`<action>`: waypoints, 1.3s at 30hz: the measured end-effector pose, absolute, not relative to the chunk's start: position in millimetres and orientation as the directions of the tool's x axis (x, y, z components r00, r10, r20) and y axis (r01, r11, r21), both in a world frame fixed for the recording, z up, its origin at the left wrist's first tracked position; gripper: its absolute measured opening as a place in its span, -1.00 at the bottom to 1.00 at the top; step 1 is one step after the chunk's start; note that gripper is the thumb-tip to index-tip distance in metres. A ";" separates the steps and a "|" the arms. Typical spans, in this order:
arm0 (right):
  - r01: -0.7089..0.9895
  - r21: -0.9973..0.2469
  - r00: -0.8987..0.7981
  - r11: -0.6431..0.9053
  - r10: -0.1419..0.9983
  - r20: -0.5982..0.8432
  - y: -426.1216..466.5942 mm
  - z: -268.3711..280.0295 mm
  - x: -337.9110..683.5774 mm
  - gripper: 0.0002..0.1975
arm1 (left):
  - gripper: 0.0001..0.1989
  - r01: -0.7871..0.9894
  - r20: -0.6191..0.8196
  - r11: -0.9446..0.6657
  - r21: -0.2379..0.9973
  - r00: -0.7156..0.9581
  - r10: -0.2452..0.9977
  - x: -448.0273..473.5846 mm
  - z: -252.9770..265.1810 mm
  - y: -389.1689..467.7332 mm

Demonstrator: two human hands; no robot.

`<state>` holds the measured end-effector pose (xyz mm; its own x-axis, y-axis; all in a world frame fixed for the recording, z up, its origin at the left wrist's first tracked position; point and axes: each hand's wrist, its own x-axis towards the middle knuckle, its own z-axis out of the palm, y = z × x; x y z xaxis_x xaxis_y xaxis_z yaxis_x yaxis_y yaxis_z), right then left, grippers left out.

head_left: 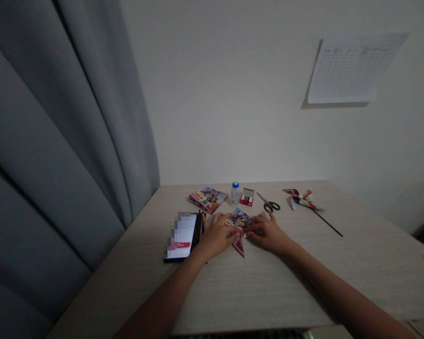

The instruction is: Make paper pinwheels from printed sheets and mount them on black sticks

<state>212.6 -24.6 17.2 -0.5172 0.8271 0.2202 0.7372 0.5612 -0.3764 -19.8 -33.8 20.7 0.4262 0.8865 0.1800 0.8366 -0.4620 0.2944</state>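
Between my hands lies a colourful printed paper, flat on the table with a dark red patterned corner pointing toward me. My left hand holds it at its left side, fingers bent over it. From the right, my right hand pinches the paper's edge with thumb and fingers close together. The fingers hide the paper's middle. Just beyond it are a small clear bottle with a blue cap, a small red-and-white box with its lid up, and scissors with dark handles.
A phone with a lit screen lies left of my left hand, thin dark sticks beside it. Several printed papers are stacked at the back. A paper pinwheel on a dark stick lies right. A grey curtain borders the table.
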 end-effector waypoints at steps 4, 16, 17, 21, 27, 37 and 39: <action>0.741 -0.386 -0.511 0.549 0.834 0.206 -25.6 18.8 211.4 -0.74 | -0.76 0.836 0.175 -0.460 0.300 0.425 0.888 -19.3 20.6 -33.4; 0.748 -0.384 -0.510 0.542 0.839 0.189 -24.8 18.8 211.3 -0.74 | -0.73 0.815 0.211 -0.399 0.420 0.341 0.916 -17.6 11.5 -27.4; 0.748 -0.383 -0.510 0.541 0.839 0.190 -24.7 18.3 211.3 -0.74 | -0.72 0.814 0.215 -0.398 0.424 0.336 0.917 -17.8 11.1 -27.1; 0.746 -0.391 -0.502 0.538 0.842 0.200 -24.4 17.2 211.3 -0.74 | -0.75 0.805 0.215 -0.424 0.415 0.366 0.906 -18.8 10.2 -27.7; 0.749 -0.393 -0.504 0.533 0.844 0.183 -25.0 19.8 211.1 -0.74 | -0.76 0.803 0.200 -0.444 0.398 0.396 0.896 -19.8 10.3 -28.6; 0.746 -0.403 -0.501 0.530 0.846 0.184 -26.0 20.0 210.9 -0.75 | -0.75 0.817 0.186 -0.464 0.342 0.425 0.886 -19.9 15.8 -30.6; 0.735 -0.412 -0.506 0.538 0.840 0.193 -25.2 19.9 211.9 -0.75 | -0.75 0.818 0.184 -0.467 0.335 0.429 0.884 -19.9 16.5 -30.9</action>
